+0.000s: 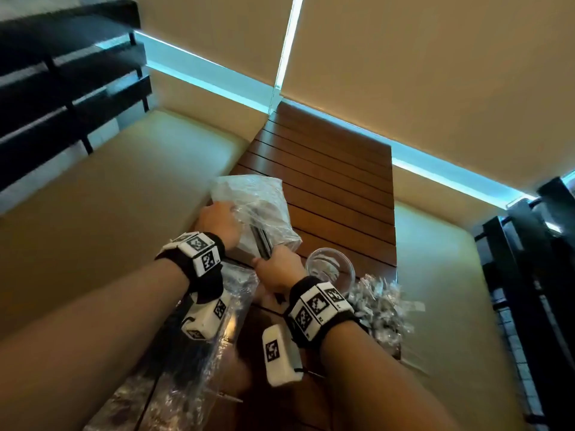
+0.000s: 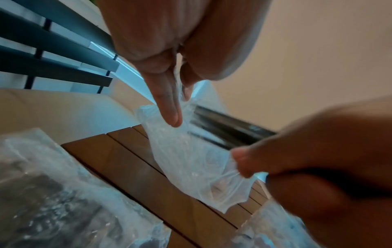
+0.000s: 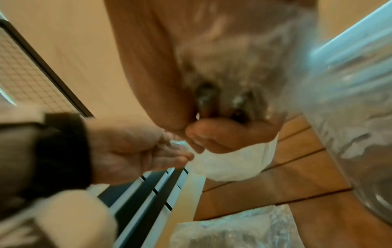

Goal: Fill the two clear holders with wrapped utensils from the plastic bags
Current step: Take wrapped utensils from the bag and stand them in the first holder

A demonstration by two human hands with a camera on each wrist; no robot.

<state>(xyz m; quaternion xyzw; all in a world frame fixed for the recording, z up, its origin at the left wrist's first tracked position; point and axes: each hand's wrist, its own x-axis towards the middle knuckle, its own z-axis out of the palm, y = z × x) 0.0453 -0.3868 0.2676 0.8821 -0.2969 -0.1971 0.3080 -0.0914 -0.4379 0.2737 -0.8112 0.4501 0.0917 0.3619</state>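
A clear plastic bag (image 1: 249,194) of dark wrapped utensils (image 1: 263,244) lies on the slatted wooden table (image 1: 326,169). My left hand (image 1: 217,220) pinches the bag's film (image 2: 191,167) between fingers (image 2: 169,107) and thumb, at its left side. My right hand (image 1: 275,269) grips a bunch of the wrapped utensils (image 3: 222,75) at the bag's near end, and some bag film is caught under its fingertips. One clear holder (image 1: 329,251) stands just right of that hand. A second holder (image 1: 382,303), bristling with wrapped utensils, stands at the table's right edge.
Another plastic bag (image 1: 236,287) of dark utensils lies under my left forearm, toward the near left. Cream cushioned benches (image 1: 124,197) flank the table on both sides, with black slatted backs (image 1: 62,88) beyond. The far half of the table is bare wood.
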